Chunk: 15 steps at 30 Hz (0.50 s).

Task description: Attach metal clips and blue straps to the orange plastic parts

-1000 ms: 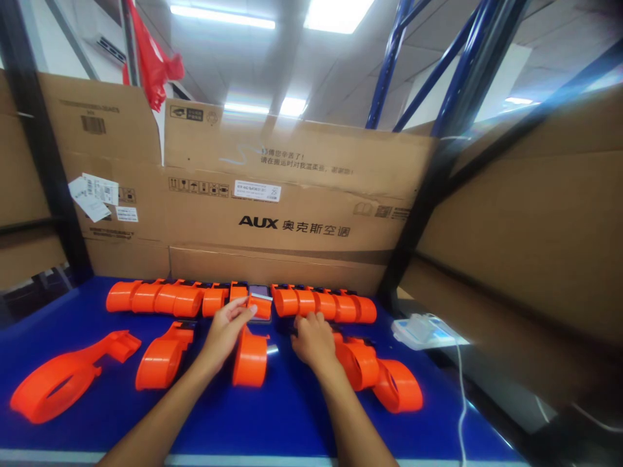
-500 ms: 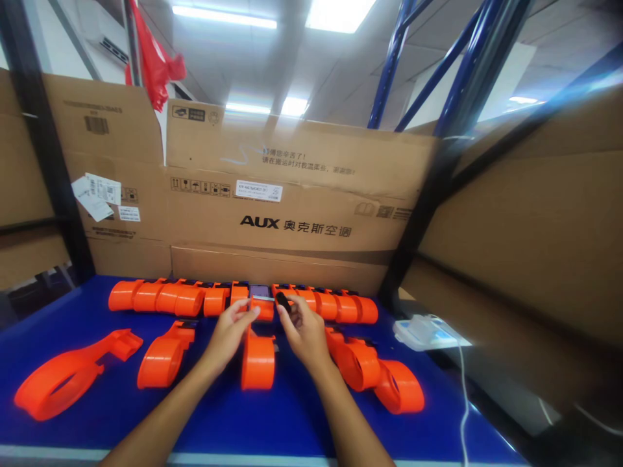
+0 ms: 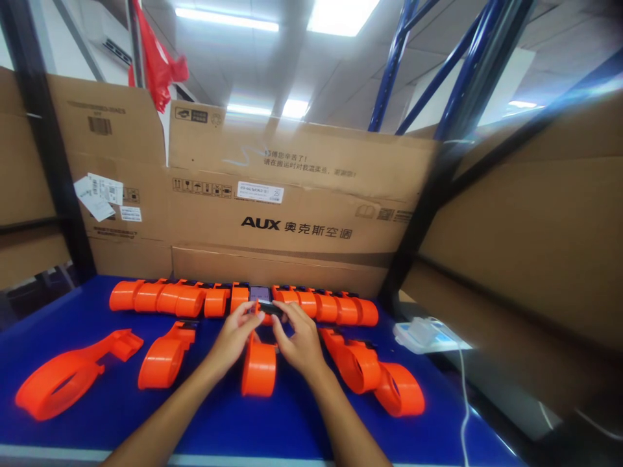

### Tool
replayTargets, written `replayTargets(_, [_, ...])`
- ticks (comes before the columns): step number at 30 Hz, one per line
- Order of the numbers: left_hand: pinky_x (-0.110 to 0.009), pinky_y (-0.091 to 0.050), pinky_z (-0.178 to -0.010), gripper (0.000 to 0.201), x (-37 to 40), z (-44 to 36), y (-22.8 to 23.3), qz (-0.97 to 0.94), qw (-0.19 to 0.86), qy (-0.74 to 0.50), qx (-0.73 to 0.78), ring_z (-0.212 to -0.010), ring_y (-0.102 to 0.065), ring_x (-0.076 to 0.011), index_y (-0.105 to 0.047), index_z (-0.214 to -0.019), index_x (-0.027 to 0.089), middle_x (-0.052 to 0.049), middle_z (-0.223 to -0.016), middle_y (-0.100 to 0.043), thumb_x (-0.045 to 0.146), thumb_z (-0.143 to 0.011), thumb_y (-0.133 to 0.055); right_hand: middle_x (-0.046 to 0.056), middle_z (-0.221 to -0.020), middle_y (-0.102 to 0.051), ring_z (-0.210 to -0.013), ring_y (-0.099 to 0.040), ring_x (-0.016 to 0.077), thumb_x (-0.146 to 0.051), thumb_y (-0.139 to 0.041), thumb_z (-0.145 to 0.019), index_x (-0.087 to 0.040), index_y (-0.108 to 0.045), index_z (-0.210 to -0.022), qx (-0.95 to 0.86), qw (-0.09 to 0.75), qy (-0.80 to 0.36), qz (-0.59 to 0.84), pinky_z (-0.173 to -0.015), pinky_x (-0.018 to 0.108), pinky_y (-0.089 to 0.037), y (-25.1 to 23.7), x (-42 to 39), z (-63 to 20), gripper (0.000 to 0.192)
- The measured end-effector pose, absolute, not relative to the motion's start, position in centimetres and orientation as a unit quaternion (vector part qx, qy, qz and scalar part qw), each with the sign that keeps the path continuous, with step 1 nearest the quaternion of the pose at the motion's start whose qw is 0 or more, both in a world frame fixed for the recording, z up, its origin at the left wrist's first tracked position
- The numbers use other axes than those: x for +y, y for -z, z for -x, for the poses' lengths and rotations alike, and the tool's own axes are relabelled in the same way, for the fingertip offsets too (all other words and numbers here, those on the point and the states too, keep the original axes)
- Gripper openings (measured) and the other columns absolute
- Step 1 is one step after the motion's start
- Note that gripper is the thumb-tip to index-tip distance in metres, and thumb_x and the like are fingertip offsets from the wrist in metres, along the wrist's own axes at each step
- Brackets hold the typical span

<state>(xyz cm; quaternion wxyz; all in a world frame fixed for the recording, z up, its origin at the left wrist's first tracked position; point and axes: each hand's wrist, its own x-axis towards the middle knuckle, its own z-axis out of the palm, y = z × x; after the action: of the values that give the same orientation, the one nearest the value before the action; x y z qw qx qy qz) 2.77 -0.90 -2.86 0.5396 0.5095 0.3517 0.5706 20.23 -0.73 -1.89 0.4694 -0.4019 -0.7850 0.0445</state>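
Observation:
My left hand (image 3: 238, 332) pinches the upper end of an orange looped strap (image 3: 259, 371), whose round loop hangs below between my hands. My right hand (image 3: 298, 334) has its thumb and fingers closed on a small black piece (image 3: 270, 308). This piece lies sideways against the strap's orange end, and both hands meet around it. How far the two parts are joined is hidden by my fingers. Just behind my hands stands a phone-like device (image 3: 260, 294) with a lit screen.
Several orange loops with dark ends stand in a back row (image 3: 168, 298) on the blue table (image 3: 204, 415). Nearer lie a loose strap (image 3: 61, 383), a loop (image 3: 163, 360) and two right-hand loops (image 3: 402, 389). A white box with a cable (image 3: 426, 336) sits right; cardboard (image 3: 302, 253) rises behind.
My right hand has brought the black piece left and turned it from slanted to nearly level, against the strap end. The strap's loop has shifted slightly downward.

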Motion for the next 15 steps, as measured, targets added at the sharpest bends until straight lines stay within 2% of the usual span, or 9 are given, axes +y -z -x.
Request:
replayTargets(10, [-0.024, -0.045, -0.056, 0.05, -0.47, -2.69, 3.36, -0.523, 0.557, -0.549, 0.339, -0.055, -0.06, -0.0123, -0.064, -0.113, 0.016, -0.006, -0.085, -0.073, 0.047, -0.075, -0.075, 0.005, -0.087, -0.063, -0.081, -0.062, 0.0186, -0.033, -0.052, -0.095, -0.02, -0.064, -0.123, -0.789, 0.464, -0.071, 0.397, -0.078, 0.03, -0.052, 1.99, -0.49, -20.3, 0.033])
replayTargets(15, [-0.025, -0.048, -0.055, 0.052, -0.14, -2.87, 3.7, -0.536, 0.563, -0.541, 0.323, -0.062, -0.063, -0.0156, -0.066, -0.11, 0.016, -0.009, -0.094, -0.074, 0.041, -0.068, -0.082, 0.006, -0.087, -0.063, -0.079, -0.061, 0.0187, -0.029, -0.054, -0.092, -0.021, -0.061, -0.127, -0.795, 0.464, -0.084, 0.382, -0.075, 0.03, -0.052, 1.98, -0.82, -20.19, 0.037])
